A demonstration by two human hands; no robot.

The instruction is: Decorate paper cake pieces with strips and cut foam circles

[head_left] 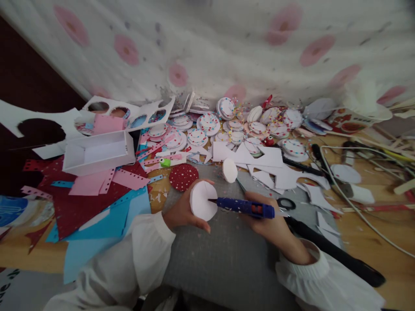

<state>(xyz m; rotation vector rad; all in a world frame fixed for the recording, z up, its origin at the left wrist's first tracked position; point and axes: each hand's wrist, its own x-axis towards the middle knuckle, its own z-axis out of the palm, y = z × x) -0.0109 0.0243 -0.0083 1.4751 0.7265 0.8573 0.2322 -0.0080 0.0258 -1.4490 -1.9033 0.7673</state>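
My left hand [181, 211] grips a white disc [201, 211] by its edge, with the thumb along the lower rim. In my right hand [270, 226] is a blue glue gun [238, 206], its dark nozzle at the middle of the disc's face; whether it touches I cannot tell. Just behind my left hand lies a dark red round piece [183, 177] dotted with white stars. A smaller white disc [230, 170] appears tilted up beyond the glue gun. Scissors with black handles [286, 203] lie partly hidden beneath my right hand.
Several decorated, stacked white discs [197, 137] line the back. An open white box [97, 153] stands left among red, pink and blue sheets [94, 229]. Cut white scraps [259, 156] lie on the grey mat [214, 263]. A white cable [350, 203] crosses the right side.
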